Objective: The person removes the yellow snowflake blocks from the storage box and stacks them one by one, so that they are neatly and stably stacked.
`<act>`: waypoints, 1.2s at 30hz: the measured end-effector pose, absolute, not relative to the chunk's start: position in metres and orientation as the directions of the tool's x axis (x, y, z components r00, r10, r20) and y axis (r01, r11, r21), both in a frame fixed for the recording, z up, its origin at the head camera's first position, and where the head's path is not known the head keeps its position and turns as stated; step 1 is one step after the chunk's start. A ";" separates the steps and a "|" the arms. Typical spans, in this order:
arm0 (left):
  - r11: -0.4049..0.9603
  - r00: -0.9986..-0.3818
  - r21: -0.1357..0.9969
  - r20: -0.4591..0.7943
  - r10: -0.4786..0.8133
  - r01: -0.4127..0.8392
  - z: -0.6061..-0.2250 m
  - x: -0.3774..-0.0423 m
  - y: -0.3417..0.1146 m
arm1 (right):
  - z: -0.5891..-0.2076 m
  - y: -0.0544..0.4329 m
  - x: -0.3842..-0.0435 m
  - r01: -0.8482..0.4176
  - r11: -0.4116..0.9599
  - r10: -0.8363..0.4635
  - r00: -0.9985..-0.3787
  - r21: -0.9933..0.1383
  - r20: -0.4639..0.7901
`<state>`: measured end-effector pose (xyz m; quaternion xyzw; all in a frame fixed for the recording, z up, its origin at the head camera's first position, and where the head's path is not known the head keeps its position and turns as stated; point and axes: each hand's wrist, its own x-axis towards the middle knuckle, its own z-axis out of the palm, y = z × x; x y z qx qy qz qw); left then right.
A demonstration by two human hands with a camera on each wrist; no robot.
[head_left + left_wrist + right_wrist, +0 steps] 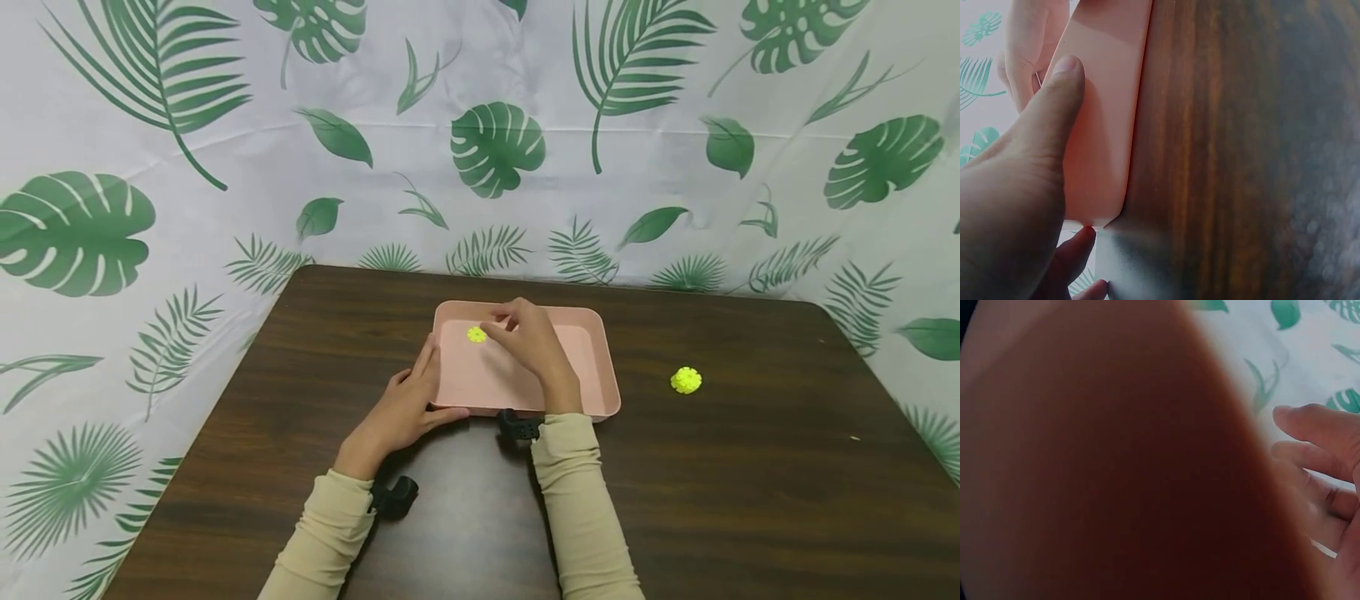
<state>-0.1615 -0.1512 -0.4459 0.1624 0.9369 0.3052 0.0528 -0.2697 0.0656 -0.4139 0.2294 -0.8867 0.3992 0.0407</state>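
Observation:
A shallow pink tray [577, 358] rests on the dark wooden table. My left hand [405, 404] holds its near left corner, fingers along the left side; in the left wrist view the thumb [1066, 94] lies against the front wall. Inside the tray, towards the far left, is a yellow flower-shaped piece [477, 334]. Over the tray hangs my right hand [528, 337], fingers loosely bent, fingertips just right of that piece. In the right wrist view this hand's thumb and index finger stand apart with nothing between them; the blurred tray side [1116, 475] fills much of that view.
To the right of the tray, a small heap of yellow flower-shaped pieces [686, 380] lies on the table [750, 483]. A tiny pale speck [854, 437] is farther right. Behind the table hangs a white cloth [405, 183] with green leaves.

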 end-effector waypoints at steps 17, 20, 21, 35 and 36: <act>0.774 -0.940 0.573 -0.017 0.340 0.269 -0.446 -0.159 -0.150 | -0.437 0.056 -0.274 -0.387 0.559 -0.385 -0.904 -0.733 0.184; 0.773 -0.940 0.574 -0.018 0.339 0.268 -0.445 -0.159 -0.151 | -0.441 0.055 -0.275 -0.373 0.553 -0.384 -0.908 -0.745 0.169; 0.773 -0.941 0.575 -0.016 0.338 0.268 -0.445 -0.159 -0.151 | -0.443 0.054 -0.275 -0.366 0.557 -0.384 -0.909 -0.746 0.160; 0.766 -0.942 0.584 -0.008 0.337 0.269 -0.444 -0.160 -0.151 | -0.449 0.049 -0.273 -0.261 0.685 -0.331 -0.943 -0.680 0.028; 0.765 -0.941 0.585 -0.006 0.338 0.271 -0.444 -0.160 -0.151 | -0.448 0.048 -0.273 -0.266 0.689 -0.336 -0.941 -0.674 0.028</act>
